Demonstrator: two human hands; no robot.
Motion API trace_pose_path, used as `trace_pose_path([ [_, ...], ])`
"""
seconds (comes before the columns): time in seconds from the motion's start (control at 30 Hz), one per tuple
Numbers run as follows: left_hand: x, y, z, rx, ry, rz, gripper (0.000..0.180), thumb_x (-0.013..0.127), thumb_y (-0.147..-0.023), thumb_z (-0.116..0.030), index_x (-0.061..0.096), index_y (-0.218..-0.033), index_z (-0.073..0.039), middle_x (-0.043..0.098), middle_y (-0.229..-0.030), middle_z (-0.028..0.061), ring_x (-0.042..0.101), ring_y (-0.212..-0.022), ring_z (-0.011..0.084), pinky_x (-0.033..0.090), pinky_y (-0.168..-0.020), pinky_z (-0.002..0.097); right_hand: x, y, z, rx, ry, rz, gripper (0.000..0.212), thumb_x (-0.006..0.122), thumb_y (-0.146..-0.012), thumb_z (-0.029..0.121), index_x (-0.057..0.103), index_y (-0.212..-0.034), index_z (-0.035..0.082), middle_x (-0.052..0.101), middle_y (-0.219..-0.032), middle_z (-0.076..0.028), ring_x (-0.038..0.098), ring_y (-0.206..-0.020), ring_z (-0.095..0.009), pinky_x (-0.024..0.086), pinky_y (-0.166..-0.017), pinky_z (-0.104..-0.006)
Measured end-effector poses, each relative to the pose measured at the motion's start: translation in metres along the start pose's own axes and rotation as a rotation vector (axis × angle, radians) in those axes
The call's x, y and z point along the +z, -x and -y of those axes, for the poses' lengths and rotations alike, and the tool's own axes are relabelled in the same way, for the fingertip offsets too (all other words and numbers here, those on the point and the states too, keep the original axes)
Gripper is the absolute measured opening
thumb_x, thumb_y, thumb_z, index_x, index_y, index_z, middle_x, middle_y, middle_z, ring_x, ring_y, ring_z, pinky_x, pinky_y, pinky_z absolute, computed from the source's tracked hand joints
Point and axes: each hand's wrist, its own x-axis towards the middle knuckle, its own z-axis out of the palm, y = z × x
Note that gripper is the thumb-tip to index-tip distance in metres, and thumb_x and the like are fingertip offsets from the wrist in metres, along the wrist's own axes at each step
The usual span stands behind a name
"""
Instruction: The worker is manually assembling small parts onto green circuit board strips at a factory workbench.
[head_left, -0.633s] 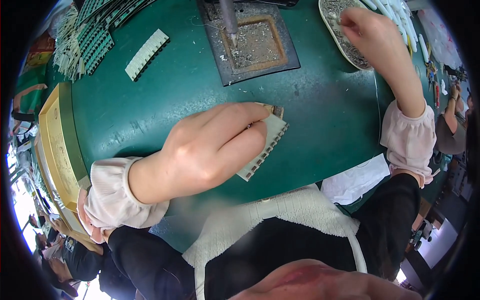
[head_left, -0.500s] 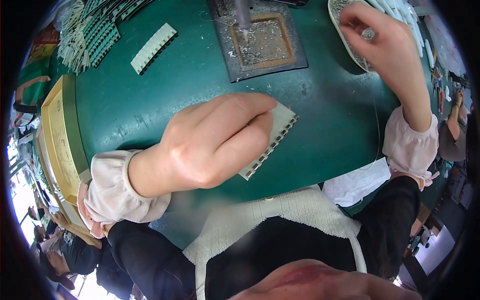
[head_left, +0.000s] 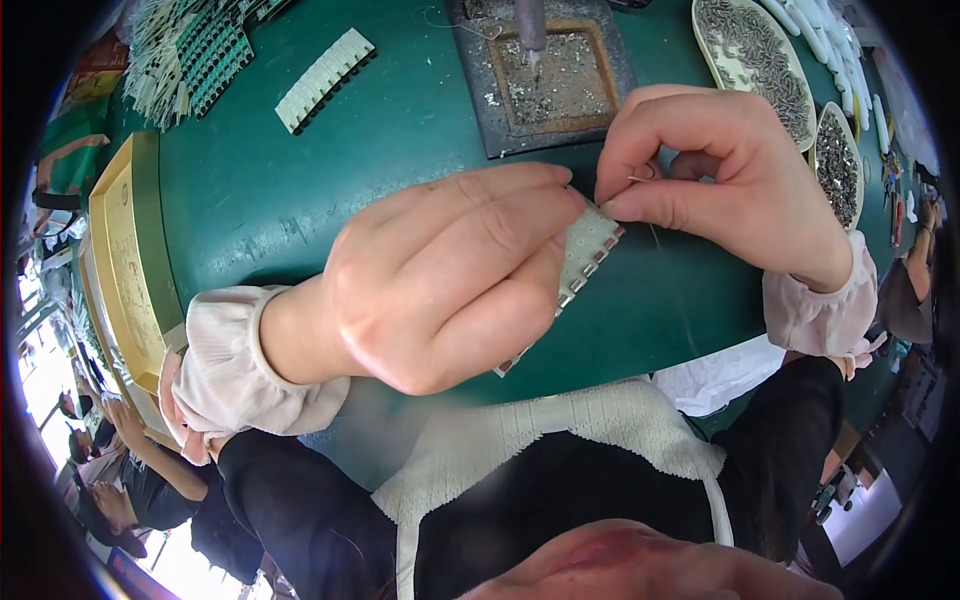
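Observation:
My left hand [head_left: 450, 280] is closed around a pale circuit board strip [head_left: 592, 243] with notched metallic pads along one edge. Its fingers cover most of the board, leaving the right end in sight. At that upper right corner my right hand [head_left: 730, 170] pinches thumb against forefinger. A tiny part with thin wire leads [head_left: 642, 178] shows between those fingertips; its body is mostly hidden. Whether the leads touch the board, I cannot tell.
A dark plate with a debris-strewn recess [head_left: 490, 90] lies beyond my hands, a pointed metal tip [head_left: 530, 30] above it. Small metallic parts fill two pale trays [head_left: 712, 60] at right. Another board strip [head_left: 325, 80] and a gold box [head_left: 125, 270] are at left.
My right hand has come from the tray of small parts down and left to the board's corner, a tiny leaded part now in its fingertips. The left hand keeps its hold.

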Motion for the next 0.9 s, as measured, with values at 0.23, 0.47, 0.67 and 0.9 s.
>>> trace_pose_path([
  [0.23,-0.002,-0.001,0.002,-0.022,0.034,0.023,0.022,0.073,-0.068,0.006,0.062,-0.085,0.014,0.068,-0.104,0.0304,0.072,-0.094,0.0426,0.062,-0.076,0.0421,0.0,-0.003,0.0,0.037,-0.071,-0.02,0.009,0.073,-0.086,-0.004,0.069,-0.093,-0.001,0.062,-0.095,-0.003,0.06,-0.084,-0.008,0.049,-0.066,-0.0198],
  [0.47,-0.002,0.0,0.005,-0.015,0.064,0.008,0.022,0.072,-0.069,0.006,0.062,-0.086,0.015,0.067,-0.105,0.0308,0.072,-0.096,0.043,0.062,-0.078,0.0429,0.004,-0.003,-0.006,0.07,-0.11,-0.04,0.008,0.074,-0.086,-0.003,0.068,-0.091,-0.002,0.062,-0.094,-0.003,0.059,-0.082,-0.007,0.048,-0.066,-0.0197],
  [0.67,-0.002,0.003,0.006,-0.029,0.094,0.003,0.028,0.073,-0.071,0.004,0.061,-0.093,0.016,0.067,-0.105,0.0317,0.072,-0.096,0.0436,0.062,-0.079,0.0444,0.001,-0.006,-0.007,0.029,-0.095,0.018,0.011,0.077,-0.084,-0.003,0.068,-0.09,-0.001,0.062,-0.091,-0.003,0.061,-0.08,-0.007,0.049,-0.067,-0.02],
  [0.9,0.001,0.004,0.006,0.03,0.109,-0.038,0.029,0.072,-0.071,0.003,0.06,-0.094,0.015,0.068,-0.107,0.0345,0.072,-0.097,0.0454,0.062,-0.078,0.0458,0.002,-0.005,-0.013,0.046,-0.157,0.027,0.018,0.081,-0.078,-0.006,0.065,-0.084,0.0,0.062,-0.088,-0.003,0.061,-0.079,-0.008,0.049,-0.066,-0.0203],
])
